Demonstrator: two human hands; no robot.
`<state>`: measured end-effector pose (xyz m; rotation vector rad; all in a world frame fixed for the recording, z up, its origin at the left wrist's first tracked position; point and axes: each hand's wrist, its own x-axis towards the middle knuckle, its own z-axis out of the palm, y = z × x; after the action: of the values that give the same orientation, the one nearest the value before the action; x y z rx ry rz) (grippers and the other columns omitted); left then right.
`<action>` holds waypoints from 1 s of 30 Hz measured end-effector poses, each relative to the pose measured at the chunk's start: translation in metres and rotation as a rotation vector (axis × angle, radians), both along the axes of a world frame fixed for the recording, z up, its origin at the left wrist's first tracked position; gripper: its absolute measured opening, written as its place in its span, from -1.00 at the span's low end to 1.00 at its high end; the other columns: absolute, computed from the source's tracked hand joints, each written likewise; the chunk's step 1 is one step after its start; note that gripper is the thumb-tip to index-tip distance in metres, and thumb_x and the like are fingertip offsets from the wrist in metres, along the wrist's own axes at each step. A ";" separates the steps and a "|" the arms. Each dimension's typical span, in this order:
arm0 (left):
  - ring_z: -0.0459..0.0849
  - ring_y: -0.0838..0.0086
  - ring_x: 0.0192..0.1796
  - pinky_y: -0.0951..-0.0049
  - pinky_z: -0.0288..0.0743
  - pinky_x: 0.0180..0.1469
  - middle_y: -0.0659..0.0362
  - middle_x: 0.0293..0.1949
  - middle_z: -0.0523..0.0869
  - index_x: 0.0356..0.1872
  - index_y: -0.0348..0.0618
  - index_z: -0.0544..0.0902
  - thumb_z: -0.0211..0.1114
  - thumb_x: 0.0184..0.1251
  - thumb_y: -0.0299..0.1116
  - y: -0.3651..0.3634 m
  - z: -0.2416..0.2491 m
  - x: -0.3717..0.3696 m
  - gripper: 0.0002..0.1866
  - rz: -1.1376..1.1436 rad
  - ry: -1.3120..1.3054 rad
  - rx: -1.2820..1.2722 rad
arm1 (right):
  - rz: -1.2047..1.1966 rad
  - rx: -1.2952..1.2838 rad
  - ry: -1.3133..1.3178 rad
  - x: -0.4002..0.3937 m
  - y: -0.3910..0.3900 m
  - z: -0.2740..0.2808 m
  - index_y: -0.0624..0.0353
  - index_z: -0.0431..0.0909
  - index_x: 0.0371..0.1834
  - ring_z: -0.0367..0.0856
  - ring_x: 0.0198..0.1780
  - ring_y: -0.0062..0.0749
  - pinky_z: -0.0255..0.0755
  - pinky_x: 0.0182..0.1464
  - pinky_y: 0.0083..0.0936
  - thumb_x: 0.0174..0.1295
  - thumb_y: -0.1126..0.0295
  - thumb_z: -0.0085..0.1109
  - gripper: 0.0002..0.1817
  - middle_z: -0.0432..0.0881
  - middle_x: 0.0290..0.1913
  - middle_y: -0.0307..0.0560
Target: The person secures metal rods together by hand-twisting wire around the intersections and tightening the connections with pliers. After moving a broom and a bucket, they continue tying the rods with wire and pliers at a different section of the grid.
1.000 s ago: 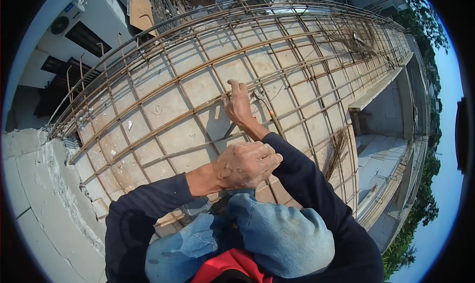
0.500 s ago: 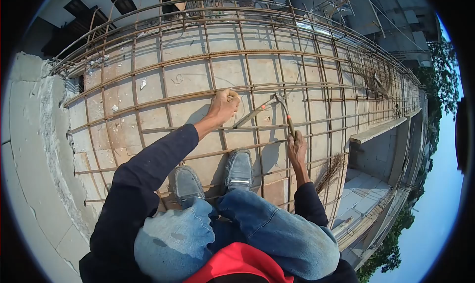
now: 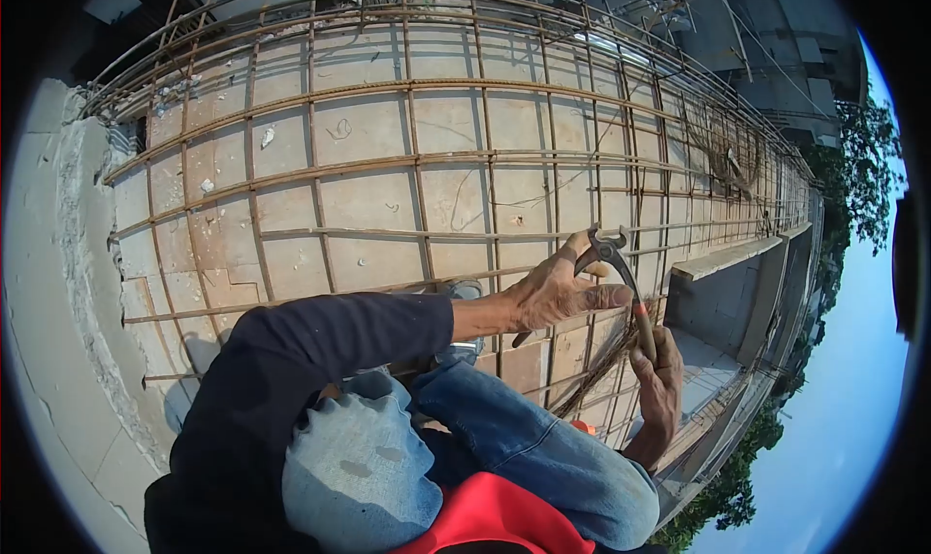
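Observation:
A pair of pincers (image 3: 610, 251) with long handles is raised above the rebar grid (image 3: 417, 158), jaws pointing away from me. My right hand (image 3: 659, 381) is closed around the end of one handle, near its orange mark. Across the other handle lies my left hand (image 3: 558, 292), its thumb reaching towards the right handle and its fingertips beside the pincer head. That handle passes behind the palm and its end shows below. Some of the left fingers are hidden. A bundle of thin tie wire (image 3: 593, 378) lies below the hands, partly hidden.
Rusty bars cross over the board deck (image 3: 364, 200), with small rubble at the left. A rough concrete edge (image 3: 78, 234) runs along the left. At right, a deck edge (image 3: 727, 256) drops to a lower level. Another wire bundle (image 3: 732, 174) sits farther off. My shoe (image 3: 464, 290) is among the bars.
My left hand has moved from a bar at the left to the pincers. My right hand has brought the pincers rightward and nearer, and their handles have changed angle. The view has shifted.

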<state>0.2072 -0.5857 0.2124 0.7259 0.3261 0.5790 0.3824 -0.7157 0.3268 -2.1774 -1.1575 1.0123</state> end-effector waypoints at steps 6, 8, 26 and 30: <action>0.52 0.35 0.07 0.41 0.38 0.20 0.05 -0.07 0.54 0.27 -0.25 0.26 0.28 0.26 0.23 0.017 0.001 0.000 -0.17 0.108 0.036 -0.219 | 0.249 -0.157 0.186 -0.066 0.051 -0.049 0.27 0.39 0.09 0.48 0.04 -0.30 0.43 -0.01 -0.36 0.28 0.17 0.21 -0.54 0.33 0.07 0.04; 0.52 0.31 0.07 0.37 0.40 0.19 0.04 -0.06 0.53 0.24 -0.29 0.29 0.24 0.30 0.22 0.032 -0.010 -0.003 -0.21 0.064 0.088 -0.100 | 0.259 -0.058 0.202 -0.055 0.071 -0.058 0.28 0.38 0.08 0.49 -0.02 -0.31 0.43 -0.06 -0.37 0.23 0.29 0.10 -0.59 0.34 -0.07 0.01; 0.70 0.57 -0.37 0.54 0.61 -0.36 0.18 -0.37 0.67 0.04 -0.21 0.54 0.04 0.52 -0.34 0.050 -0.147 -0.007 -0.77 0.321 0.499 -0.471 | 0.964 -0.571 -0.482 -0.004 0.243 -0.082 0.25 0.33 -0.22 0.50 -0.34 0.07 0.31 -0.22 -0.08 0.17 0.31 -0.01 -0.76 0.44 -0.41 0.18; 0.61 0.61 -0.45 0.54 0.55 -0.46 0.20 -0.43 0.65 -0.02 -0.24 0.60 0.07 0.50 -0.33 0.044 -0.163 0.000 -0.76 0.360 0.574 -0.380 | 0.952 -0.618 -0.453 -0.013 0.243 -0.085 0.25 0.35 -0.23 0.46 -0.36 -0.01 0.32 -0.24 -0.12 0.14 0.34 0.01 -0.78 0.43 -0.44 0.16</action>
<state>0.2068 -0.5413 0.0489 0.4511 1.0861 0.6151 0.3695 -0.4724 0.2418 -2.3749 -2.5130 1.4097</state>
